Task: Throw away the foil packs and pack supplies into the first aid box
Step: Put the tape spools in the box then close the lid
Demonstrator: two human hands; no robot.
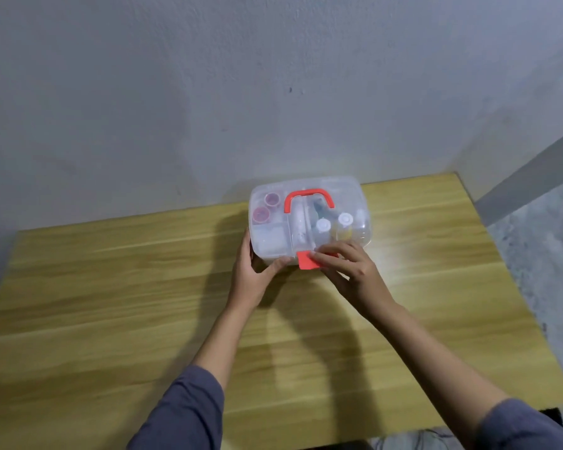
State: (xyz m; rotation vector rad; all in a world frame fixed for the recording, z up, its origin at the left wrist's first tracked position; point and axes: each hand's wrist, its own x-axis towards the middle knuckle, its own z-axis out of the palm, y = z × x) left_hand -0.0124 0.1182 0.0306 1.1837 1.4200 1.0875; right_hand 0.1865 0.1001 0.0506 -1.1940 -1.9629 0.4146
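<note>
A clear plastic first aid box [348, 193] with a red handle [307, 198] stands at the far middle of the wooden table [111, 287], its lid down. Through the lid I see two pink tape rolls [263, 207], white-capped bottles [333, 224] and white packets. My left hand [257, 274] grips the box's near left corner. My right hand [348, 271] rests on the lid's front edge with its fingers on the red latch [306, 262], which sticks out toward me. No foil packs are in view.
The table's far edge meets a pale wall [208, 92] just behind the box. The table's right edge [514, 287] drops to a speckled grey floor [546, 254].
</note>
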